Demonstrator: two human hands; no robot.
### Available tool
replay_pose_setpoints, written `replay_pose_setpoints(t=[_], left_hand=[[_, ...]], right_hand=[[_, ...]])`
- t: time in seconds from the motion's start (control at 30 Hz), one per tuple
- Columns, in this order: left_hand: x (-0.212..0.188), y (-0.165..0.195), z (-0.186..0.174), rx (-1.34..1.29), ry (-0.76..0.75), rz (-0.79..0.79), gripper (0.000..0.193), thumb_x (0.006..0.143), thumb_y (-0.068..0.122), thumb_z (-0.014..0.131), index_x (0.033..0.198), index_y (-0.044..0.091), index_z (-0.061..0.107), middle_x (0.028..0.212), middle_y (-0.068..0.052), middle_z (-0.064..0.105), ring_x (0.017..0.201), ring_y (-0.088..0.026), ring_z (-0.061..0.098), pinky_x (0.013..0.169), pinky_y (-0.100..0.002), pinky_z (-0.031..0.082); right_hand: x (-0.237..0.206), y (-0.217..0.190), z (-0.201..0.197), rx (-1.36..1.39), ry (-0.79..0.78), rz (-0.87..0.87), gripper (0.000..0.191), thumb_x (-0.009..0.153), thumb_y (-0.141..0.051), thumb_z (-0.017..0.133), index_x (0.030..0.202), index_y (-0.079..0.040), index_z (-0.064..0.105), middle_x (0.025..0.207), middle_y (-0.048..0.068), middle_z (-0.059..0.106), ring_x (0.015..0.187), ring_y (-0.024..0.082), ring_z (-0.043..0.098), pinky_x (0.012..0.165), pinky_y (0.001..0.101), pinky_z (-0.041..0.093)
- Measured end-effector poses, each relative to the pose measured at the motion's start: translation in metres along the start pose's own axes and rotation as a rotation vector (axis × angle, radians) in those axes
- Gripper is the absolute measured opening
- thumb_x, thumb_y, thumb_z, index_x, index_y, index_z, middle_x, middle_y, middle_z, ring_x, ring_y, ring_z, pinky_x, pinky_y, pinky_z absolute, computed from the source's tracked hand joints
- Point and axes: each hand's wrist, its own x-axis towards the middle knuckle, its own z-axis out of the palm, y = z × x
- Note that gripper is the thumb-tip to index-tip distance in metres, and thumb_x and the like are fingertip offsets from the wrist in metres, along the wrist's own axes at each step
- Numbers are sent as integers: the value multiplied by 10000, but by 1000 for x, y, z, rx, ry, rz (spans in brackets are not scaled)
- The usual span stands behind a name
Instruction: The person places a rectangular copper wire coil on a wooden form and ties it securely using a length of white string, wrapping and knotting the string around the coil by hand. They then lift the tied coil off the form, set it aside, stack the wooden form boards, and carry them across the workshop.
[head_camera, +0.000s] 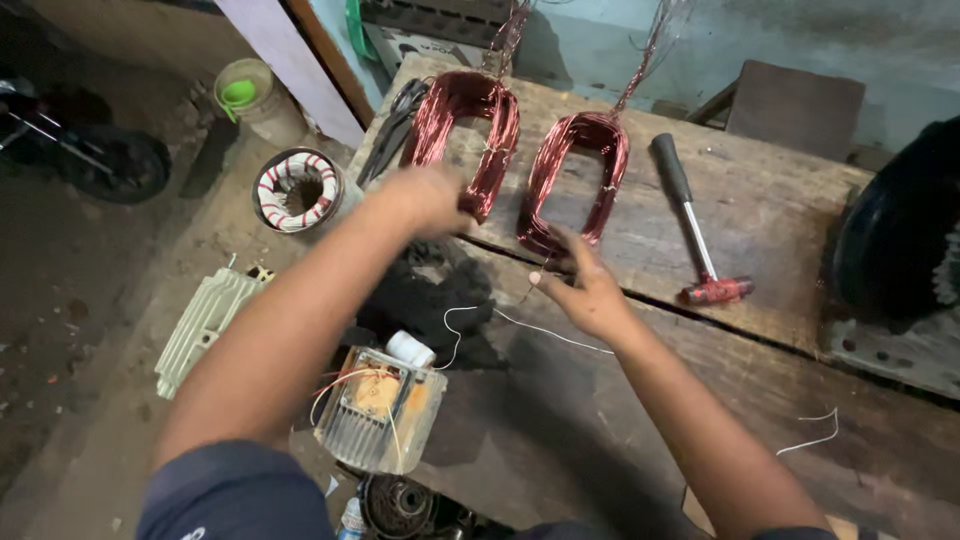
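Two oval coils of red-brown copper wire lie side by side on a wooden workbench (640, 400). My left hand (425, 198), blurred by motion, is at the near end of the left coil (462, 135), fingers curled on its lower edge. My right hand (585, 285) rests at the near end of the right coil (575, 180), fingers pinching at its wire. A thin white string (540, 330) runs from a white spool (410, 349) across the bench toward my right hand.
A hammer (693, 225) with black grip and red head lies right of the coils. Dark pliers or shears (393, 125) lie left of them. On the floor stand a wound stator (297, 188), a finned motor housing (203, 325), another motor (378, 410) and a bucket (250, 98).
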Motion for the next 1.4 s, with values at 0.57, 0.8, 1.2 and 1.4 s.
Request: replay_pose_setpoints(t=[0.57, 0.8, 1.2, 1.4], left_hand=[[-106, 181, 134, -602, 457, 232, 582, 813, 382, 806, 1260, 53, 630, 1311, -184, 591, 1138, -426, 587, 857, -513, 499], [52, 137, 95, -685, 855, -120, 393, 904, 255, 737, 1226, 53, 635, 1215, -177, 627, 1124, -432, 596, 958, -517, 505], [280, 21, 42, -448, 924, -724, 584, 833, 294, 745, 1352, 114, 546, 1425, -162, 505, 1257, -430, 528, 962, -585, 485], [294, -81, 70, -494, 446, -751, 665, 803, 432, 815, 1344, 126, 577, 1392, -168, 559, 1299, -371, 532, 1044, -506, 465]], right_hand=[[1, 55, -43, -14, -36, -75, 516, 899, -214, 770, 1369, -82, 604, 1270, 113, 651, 1108, 206, 662, 935, 358, 547], [78, 86, -79, -168, -13, -33, 423, 901, -215, 798, 1289, -94, 681, 1099, 114, 676, 1014, 186, 662, 874, 333, 549], [198, 123, -89, 141, 150, -96, 331, 915, -131, 761, 1213, -18, 672, 1084, 50, 719, 958, 140, 668, 846, 304, 567], [194, 134, -94, 97, 136, -76, 324, 921, -126, 755, 1221, -31, 678, 1048, 57, 726, 944, 138, 672, 843, 302, 542]])
